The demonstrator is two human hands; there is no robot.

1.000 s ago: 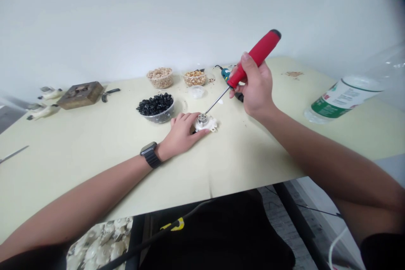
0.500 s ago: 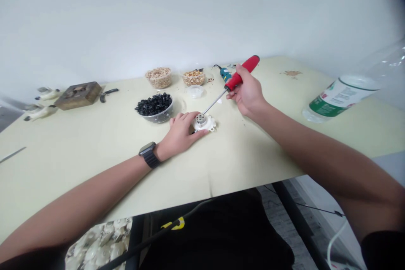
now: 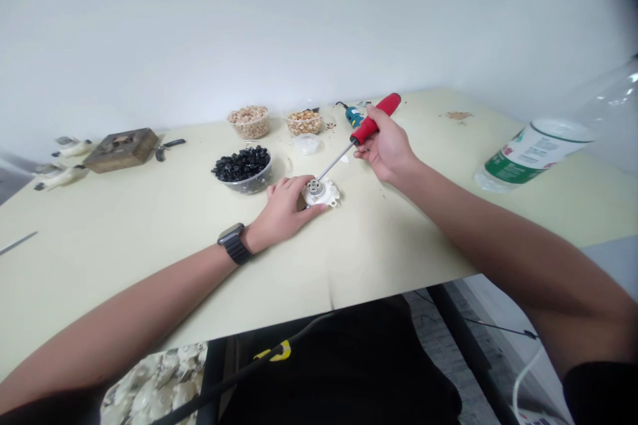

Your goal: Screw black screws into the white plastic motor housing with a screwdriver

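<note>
left hand [image 3: 284,209] grip pinches white plastic part [image 3: 327,194], mid-frame | right hand [image 3: 387,147] grip wraps red screwdriver [image 3: 371,121] | slanted tip may slip, poke fingers [image 3: 292,184]

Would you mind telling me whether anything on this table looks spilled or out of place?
A little heap of brown bits lies loose on the table at its far right, like a spill. The green-labelled plastic bottle at the right edge seems to lie on its side. Nothing else stands out.
</note>
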